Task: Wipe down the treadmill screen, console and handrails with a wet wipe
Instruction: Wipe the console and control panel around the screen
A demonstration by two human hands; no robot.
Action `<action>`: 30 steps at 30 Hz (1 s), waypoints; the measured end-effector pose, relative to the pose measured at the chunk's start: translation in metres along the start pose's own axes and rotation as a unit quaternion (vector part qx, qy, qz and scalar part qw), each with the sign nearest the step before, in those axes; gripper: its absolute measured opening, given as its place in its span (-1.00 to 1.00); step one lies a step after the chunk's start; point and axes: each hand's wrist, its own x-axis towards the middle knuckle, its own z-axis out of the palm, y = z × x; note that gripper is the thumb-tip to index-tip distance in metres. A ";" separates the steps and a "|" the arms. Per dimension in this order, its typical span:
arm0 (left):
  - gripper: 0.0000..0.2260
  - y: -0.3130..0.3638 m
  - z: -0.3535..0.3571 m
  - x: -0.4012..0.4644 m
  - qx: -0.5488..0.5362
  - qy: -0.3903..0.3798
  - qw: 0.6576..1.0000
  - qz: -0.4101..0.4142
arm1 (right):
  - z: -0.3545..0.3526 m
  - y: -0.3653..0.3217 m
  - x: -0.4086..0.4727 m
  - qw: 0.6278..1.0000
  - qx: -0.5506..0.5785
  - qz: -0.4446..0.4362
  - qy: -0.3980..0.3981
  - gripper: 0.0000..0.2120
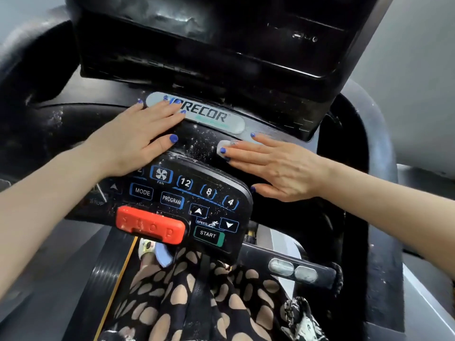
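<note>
While the red stop bar (150, 227) and the button panel (187, 200) sit nearest, just below both palms, the right hand (275, 166) lies flat with straight fingers pressing a small white wipe (222, 146) onto the dusty console (197, 141). The left hand (138, 136) rests flat and empty beside it, fingertips on the logo plate (211, 116). Beyond the fingertips the dark screen (209, 35) shows smears. A downward slip of either palm could probably press START or a speed key.
</note>
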 end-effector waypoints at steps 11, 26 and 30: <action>-0.35 0.006 -0.002 -0.001 0.004 -0.001 1.000 -0.012 | 0.015 0.013 -0.075 0.999 -0.020 -0.020 -0.015 -0.29; -0.28 0.006 -0.002 -0.002 0.010 0.001 1.000 -0.018 | 0.013 -0.008 -0.031 0.998 -0.053 0.010 0.011 -0.20; -0.29 0.006 -0.003 -0.001 0.009 -0.005 1.000 -0.009 | 0.008 -0.005 -0.016 0.998 -0.053 0.010 0.010 -0.20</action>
